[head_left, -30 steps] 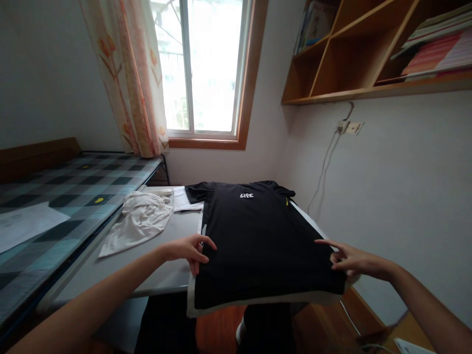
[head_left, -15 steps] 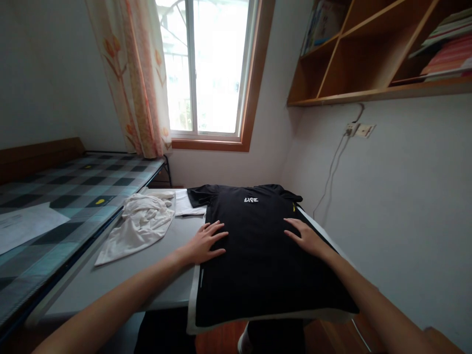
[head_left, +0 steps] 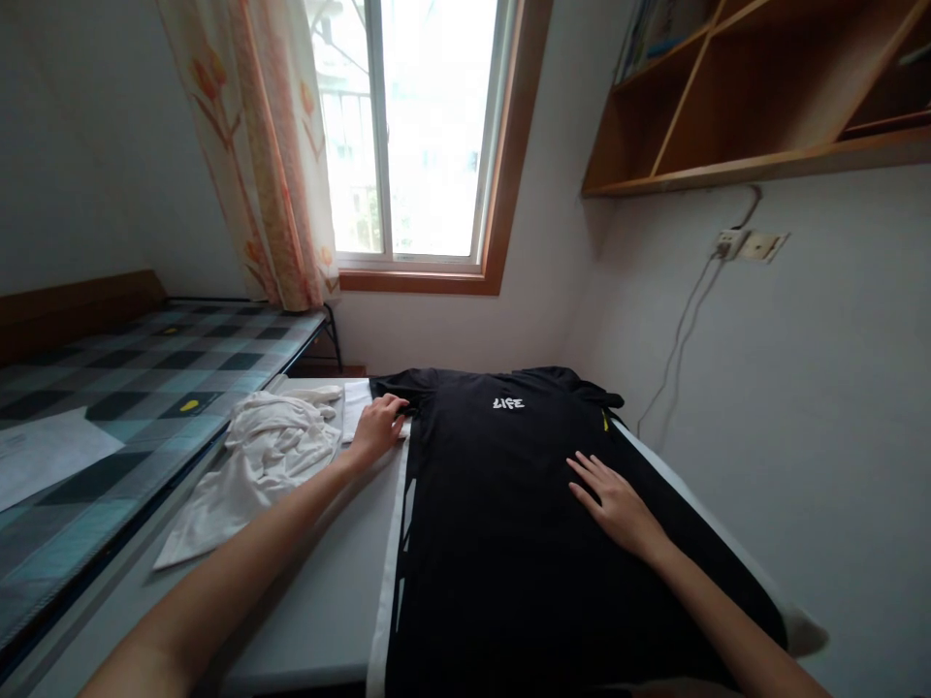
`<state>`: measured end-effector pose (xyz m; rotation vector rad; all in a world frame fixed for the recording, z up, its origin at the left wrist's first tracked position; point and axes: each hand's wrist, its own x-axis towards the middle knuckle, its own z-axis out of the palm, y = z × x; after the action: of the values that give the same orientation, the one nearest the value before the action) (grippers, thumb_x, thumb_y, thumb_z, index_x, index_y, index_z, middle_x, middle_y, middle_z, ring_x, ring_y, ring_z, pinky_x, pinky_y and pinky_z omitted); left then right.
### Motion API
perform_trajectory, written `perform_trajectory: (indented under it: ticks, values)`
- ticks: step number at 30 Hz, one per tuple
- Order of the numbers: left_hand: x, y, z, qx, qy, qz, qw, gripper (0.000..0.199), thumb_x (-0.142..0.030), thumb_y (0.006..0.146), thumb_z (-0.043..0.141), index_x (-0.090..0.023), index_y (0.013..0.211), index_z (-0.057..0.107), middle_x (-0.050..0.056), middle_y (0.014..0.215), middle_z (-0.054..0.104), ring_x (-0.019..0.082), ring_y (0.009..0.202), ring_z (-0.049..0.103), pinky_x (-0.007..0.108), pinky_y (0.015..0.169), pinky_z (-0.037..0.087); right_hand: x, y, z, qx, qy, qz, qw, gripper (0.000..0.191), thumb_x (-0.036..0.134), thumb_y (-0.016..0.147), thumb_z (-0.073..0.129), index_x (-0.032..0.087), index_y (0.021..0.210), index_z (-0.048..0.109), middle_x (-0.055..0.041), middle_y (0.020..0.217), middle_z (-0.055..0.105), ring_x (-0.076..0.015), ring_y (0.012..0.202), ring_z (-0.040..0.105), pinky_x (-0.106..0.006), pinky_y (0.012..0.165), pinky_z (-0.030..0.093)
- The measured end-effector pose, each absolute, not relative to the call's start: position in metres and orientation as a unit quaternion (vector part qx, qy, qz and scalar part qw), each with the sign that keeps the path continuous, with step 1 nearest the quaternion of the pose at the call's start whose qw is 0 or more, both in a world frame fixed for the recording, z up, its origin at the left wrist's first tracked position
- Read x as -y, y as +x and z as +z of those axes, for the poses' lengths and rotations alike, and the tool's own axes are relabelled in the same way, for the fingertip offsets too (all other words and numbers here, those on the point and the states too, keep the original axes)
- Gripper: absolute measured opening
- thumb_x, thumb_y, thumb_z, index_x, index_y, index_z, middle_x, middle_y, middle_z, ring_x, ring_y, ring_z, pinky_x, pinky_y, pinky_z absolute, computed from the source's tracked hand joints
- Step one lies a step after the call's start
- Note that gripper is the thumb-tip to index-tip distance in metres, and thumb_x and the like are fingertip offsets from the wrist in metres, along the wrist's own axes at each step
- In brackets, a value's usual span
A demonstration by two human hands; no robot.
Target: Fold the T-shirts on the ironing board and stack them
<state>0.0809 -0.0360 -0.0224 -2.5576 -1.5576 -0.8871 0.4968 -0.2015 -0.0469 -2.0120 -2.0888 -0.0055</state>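
A black T-shirt with white lettering near its collar end lies spread over a white cloth on the table. At its left sleeve, the fingers of my left hand are curled in against the black fabric and appear to pinch its edge. My right hand rests flat on the right side of the shirt, fingers stretched out. Left of the shirt, a crumpled white garment lies on the table, close to my left forearm. The shirt's lower edge runs out of view at the bottom.
A bed with a checked mattress borders the table on the left, with a paper sheet on it. Behind are a window and curtain. A wooden shelf and a socket with a cord are on the right wall.
My left hand has moved forward from the shirt's left side to its sleeve, its fingers curling. My right hand stays flat on the shirt. The view has shifted closer to the table.
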Motion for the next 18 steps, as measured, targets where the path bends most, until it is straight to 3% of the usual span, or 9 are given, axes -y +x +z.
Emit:
perform_trajectory:
  ticks: [7,12,15,18]
  values:
    - [-0.016,0.089,-0.017,0.534,-0.824,-0.191,0.005,0.032,-0.018,0.084,0.055,-0.017,0.113,0.067,0.011,0.112,0.065,0.025,0.101,0.06,0.035,0.087,0.045,0.202,0.499,-0.05,0.712,-0.691,0.013,0.124,0.058,0.053,0.094,0.035,0.023,0.142,0.047,-0.0052,0.152,0.038,-0.0257,0.143,0.027,-0.046,0.117,0.026]
    - [-0.015,0.083,-0.022,0.511,-0.836,-0.178,0.085,0.021,-0.017,0.082,0.054,-0.019,0.094,0.071,0.009,0.095,0.065,0.025,0.092,0.06,0.035,0.083,0.045,0.206,0.497,-0.05,0.706,-0.695,0.01,0.141,0.053,0.049,0.093,0.038,0.025,0.139,0.051,-0.0052,0.15,0.041,-0.0261,0.141,0.031,-0.047,0.116,0.027]
    - [-0.011,0.076,-0.032,0.48,-0.841,-0.23,0.1,0.015,-0.02,0.08,0.055,-0.02,0.086,0.069,0.009,0.096,0.064,0.025,0.095,0.059,0.036,0.084,0.045,0.204,0.496,-0.044,0.701,-0.693,0.008,0.168,0.048,0.049,0.092,0.042,0.027,0.131,0.058,-0.0061,0.144,0.05,-0.0282,0.135,0.041,-0.049,0.111,0.034]
    - [-0.008,0.074,-0.042,0.449,-0.843,-0.285,0.084,0.014,-0.024,0.083,0.053,-0.019,0.084,0.066,0.01,0.108,0.063,0.025,0.101,0.059,0.038,0.089,0.044,0.189,0.507,-0.033,0.692,-0.687,0.011,0.222,0.039,0.047,0.091,0.044,0.024,0.11,0.069,-0.0089,0.123,0.065,-0.0277,0.117,0.057,-0.047,0.101,0.043]
